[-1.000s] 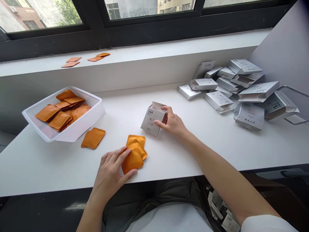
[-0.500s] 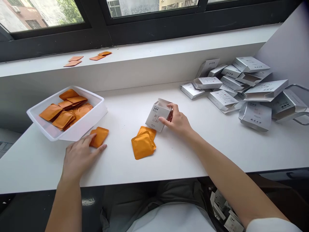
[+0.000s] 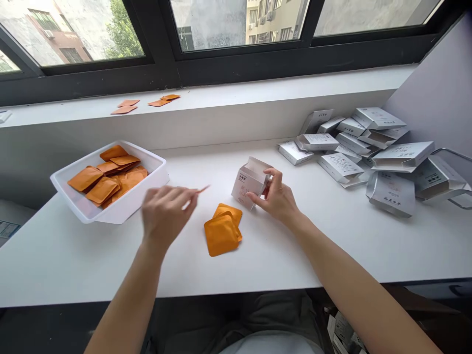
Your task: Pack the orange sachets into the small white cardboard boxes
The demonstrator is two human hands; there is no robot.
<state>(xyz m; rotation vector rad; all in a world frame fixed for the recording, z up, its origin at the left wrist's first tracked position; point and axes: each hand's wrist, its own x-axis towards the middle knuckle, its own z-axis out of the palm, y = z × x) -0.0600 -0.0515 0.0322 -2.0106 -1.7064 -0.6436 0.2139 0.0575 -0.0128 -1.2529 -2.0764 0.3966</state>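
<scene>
Lifted from the tabletop (image 3: pixel 191 275), a sachet (image 3: pixel 203 189) pinched in my left hand (image 3: pixel 165 211) seems bound for the box (image 3: pixel 245 187) my right hand (image 3: pixel 278 200) holds, likely needing edge-first aim.

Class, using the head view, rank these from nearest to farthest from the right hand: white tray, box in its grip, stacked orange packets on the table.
1. Box: in the right hand.
2. Stacked orange packets: left, lower in view.
3. White tray: far left.
</scene>
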